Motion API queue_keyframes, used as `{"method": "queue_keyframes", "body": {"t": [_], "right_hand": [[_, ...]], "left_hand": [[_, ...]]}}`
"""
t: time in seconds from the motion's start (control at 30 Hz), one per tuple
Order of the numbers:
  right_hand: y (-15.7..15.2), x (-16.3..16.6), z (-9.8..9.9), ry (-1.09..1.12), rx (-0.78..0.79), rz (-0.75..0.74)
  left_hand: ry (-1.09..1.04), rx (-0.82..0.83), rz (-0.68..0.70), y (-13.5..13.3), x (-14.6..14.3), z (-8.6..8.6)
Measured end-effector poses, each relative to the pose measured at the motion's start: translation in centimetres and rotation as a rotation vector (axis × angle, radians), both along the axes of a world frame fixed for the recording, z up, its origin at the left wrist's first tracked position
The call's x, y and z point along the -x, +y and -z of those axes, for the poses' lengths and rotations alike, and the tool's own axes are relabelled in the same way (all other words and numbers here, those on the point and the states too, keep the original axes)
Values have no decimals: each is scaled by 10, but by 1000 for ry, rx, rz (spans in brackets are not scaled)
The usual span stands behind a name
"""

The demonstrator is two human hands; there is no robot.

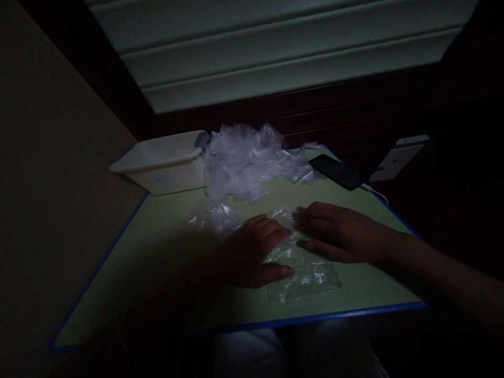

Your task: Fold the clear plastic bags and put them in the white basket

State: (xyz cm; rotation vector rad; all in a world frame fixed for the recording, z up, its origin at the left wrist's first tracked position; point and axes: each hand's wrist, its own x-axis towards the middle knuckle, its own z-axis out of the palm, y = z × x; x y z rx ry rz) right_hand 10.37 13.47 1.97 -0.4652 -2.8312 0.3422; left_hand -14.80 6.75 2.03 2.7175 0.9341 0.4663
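In dim light, my left hand lies flat with fingers stretched out on a clear plastic bag spread on the green table. My right hand rests palm down on the same bag's upper right part, fingers extended toward the left hand. Neither hand grips anything. A second small crumpled clear bag lies just left of my left hand.
A big heap of clear plastic bags sits at the back of the table beside a white plastic bin. A dark phone with a white cable lies back right, a white device beyond it. The table has a blue edge.
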Motion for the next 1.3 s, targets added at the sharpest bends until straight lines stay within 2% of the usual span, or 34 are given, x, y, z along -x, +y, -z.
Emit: {"method": "queue_keyframes", "body": {"t": [0.17,0.33,0.87,1.13,1.23,1.3], "right_hand": [[-1,1,1,33,9,-14],[-1,0,2,67,34,-16],[3,-5,-2,107,162,-33],[4,-6,-1,182,157,-36],[7,-6,-1,144,133,2],[10,-7,-2,133,85,92]], "left_hand": [[57,-30,-7,6,-10,-3],[71,-93,-18,12,-17,3],[15,-165,-15,12,-19,9],[33,-96,16,13,-19,6],[25,-85,21,13,-19,6],[16,-77,22,13,-18,6]]}}
